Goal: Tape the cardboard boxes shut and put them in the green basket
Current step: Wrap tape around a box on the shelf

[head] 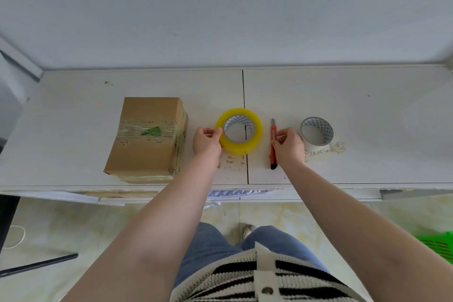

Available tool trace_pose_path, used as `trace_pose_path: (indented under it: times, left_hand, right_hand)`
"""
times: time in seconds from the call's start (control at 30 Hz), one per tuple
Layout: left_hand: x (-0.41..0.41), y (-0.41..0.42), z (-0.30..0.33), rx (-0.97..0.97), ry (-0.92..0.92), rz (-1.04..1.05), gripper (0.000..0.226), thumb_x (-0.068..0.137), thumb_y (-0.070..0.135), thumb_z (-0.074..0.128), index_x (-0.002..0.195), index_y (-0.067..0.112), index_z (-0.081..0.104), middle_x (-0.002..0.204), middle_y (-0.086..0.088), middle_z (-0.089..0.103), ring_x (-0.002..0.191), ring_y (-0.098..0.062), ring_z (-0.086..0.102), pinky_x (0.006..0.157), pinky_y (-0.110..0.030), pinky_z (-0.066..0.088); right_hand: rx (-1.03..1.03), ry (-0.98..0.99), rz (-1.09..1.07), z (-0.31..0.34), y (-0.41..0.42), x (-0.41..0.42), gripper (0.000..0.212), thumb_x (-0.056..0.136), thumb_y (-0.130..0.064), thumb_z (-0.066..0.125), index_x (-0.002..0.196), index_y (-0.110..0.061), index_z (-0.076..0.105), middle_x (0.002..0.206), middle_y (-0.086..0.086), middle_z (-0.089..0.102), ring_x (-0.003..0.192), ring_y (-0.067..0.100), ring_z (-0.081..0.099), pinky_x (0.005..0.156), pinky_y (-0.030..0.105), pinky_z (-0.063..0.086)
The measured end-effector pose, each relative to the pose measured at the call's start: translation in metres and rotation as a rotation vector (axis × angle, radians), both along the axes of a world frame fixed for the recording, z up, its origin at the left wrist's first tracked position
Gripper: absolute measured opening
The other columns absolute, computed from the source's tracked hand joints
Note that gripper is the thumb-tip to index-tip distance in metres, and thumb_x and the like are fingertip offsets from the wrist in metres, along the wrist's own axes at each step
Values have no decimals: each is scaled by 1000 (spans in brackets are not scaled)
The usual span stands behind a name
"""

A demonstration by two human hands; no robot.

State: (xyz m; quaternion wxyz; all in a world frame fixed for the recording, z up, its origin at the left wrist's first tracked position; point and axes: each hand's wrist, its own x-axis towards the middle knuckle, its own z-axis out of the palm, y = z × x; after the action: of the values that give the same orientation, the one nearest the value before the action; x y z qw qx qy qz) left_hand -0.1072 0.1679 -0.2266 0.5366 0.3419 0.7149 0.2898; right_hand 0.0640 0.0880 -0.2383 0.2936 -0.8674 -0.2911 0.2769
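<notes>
A closed brown cardboard box (147, 138) is lying on the white tabletop (367, 117), to the left of the yellow roll of clear packing tape (239, 131) that serves as the landmark here. A band of clear tape with a green scrap under it is already crossing the box's top, and more tape is showing along its right side and lower edge, so this box is looking at least partly sealed; whether it needs another strip is hard to judge. It is not yet sitting in the basket.

The person's left hand (207, 141) is curling its thumb and fingers round the left rim of the roll, gripping it where it rests on the tabletop. Just right of the roll, a red utility knife (273, 144) is lying lengthwise, and the right hand (288, 146) is pinching its body with bent fingertips. Further right of the roll, a bare white tape core (317, 133) is standing partly behind that hand.

Far to the lower right of the roll, only a corner of the green plastic basket (438, 245) is showing on the floor; its contents are cut off. Other boxes are not clearly visible, though something brown is peeking from under the table edge below the box.
</notes>
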Motion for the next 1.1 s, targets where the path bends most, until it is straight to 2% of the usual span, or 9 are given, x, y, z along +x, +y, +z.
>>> trace_pose_path:
  times: [0.2,0.33,0.43,0.5,0.57,0.67,0.77,0.87,1.1]
  left_hand:
    - [-1,2,14,-44,34,-51,11,96,20,61,103,13,56,118,-13,59,92,-28,63,87,-46,57]
    - [0,-6,41,-96,280,-386,37,99,15,49,136,8,49,138,-16,42,89,-27,59,80,-36,52]
    - [-12,-14,69,117,371,-640,47,100,22,50,143,6,39,143,-14,36,120,-32,52,104,-36,42]
    - [-42,-13,88,450,382,-638,47,100,16,49,144,6,39,147,-11,38,133,-25,42,106,-21,28]
    - [-83,0,98,632,553,-513,51,99,18,52,146,6,37,151,-12,35,140,-24,35,110,-26,29]
    - [-145,29,89,388,831,-439,84,96,45,54,154,1,11,159,-23,17,147,-35,18,118,-44,24]
    - [-176,46,75,107,761,-479,99,87,62,58,152,4,10,149,-21,38,131,-38,45,98,-46,43]
    - [-183,49,62,196,694,-469,74,83,61,64,127,7,37,119,-12,62,104,-35,63,72,-37,45]
    - [-185,47,57,306,749,-475,73,86,65,56,123,5,37,118,-13,59,100,-38,63,69,-37,39]
  right_hand:
    - [30,21,-14,3,-2,-1,10,93,-10,56,101,-16,58,105,7,63,93,22,58,72,33,45]
    - [39,-45,-86,15,0,-11,19,95,-8,45,102,-16,61,110,8,62,90,22,55,73,32,41]
    - [183,-58,-85,40,13,-40,19,96,-10,45,98,-16,63,106,4,62,91,21,55,72,27,35]
    - [281,17,-32,63,26,-72,22,94,-9,44,93,-20,64,96,-1,65,88,18,58,67,25,38]
    - [343,124,53,83,40,-112,24,94,-7,45,94,-19,67,89,-1,66,86,19,61,70,22,45]
    - [225,262,238,97,54,-178,30,99,-18,46,124,-11,61,112,9,67,100,24,60,87,31,46]
    - [66,381,291,97,64,-226,41,102,-31,42,139,-15,45,126,6,59,113,26,56,95,38,47]
    - [42,387,214,92,70,-247,42,101,-31,42,140,-15,39,130,7,55,115,27,55,93,39,47]
    - [-57,376,106,76,97,-246,43,105,-37,31,130,-8,50,125,15,56,117,32,53,100,45,44]
